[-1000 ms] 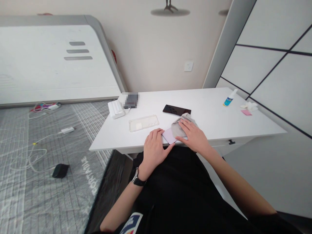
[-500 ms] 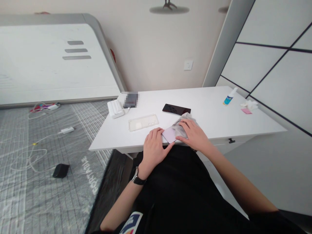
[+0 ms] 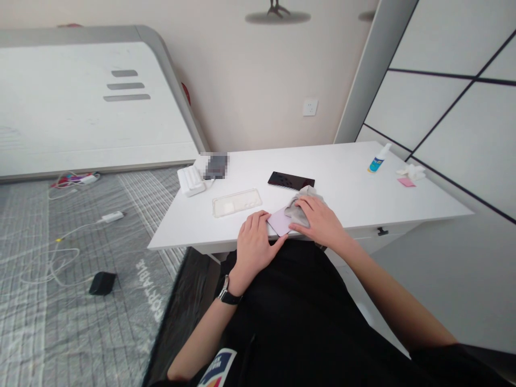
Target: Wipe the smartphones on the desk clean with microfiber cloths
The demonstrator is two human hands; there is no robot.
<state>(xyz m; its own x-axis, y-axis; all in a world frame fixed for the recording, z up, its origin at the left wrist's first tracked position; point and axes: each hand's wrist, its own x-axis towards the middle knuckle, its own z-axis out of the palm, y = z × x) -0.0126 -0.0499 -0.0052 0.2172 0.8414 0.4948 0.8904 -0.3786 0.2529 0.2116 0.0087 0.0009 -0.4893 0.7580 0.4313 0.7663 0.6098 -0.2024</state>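
Note:
My left hand (image 3: pixel 255 240) grips the left end of a pale purple phone (image 3: pixel 279 221) at the desk's front edge, its thumb along the near side and its fingers along the far side. A crumpled grey cloth (image 3: pixel 297 210) is under the fingers of my right hand (image 3: pixel 316 219), pressed on the phone's right part. Cloth and hand hide that end of the phone. Just beyond them lies a black-screened phone (image 3: pixel 291 181), its near right corner close to the cloth. A clear phone case (image 3: pixel 237 202) rests to the left of the hands.
On the white desk (image 3: pixel 342 166), a white charger-like block (image 3: pixel 191 180) with a cable and a blurred dark item (image 3: pixel 216 165) sit at the left. A spray bottle (image 3: pixel 379 159), crumpled tissue (image 3: pixel 413 171) and pink slip (image 3: pixel 406 183) are at the right. A drawer knob (image 3: pixel 382 231) juts out below.

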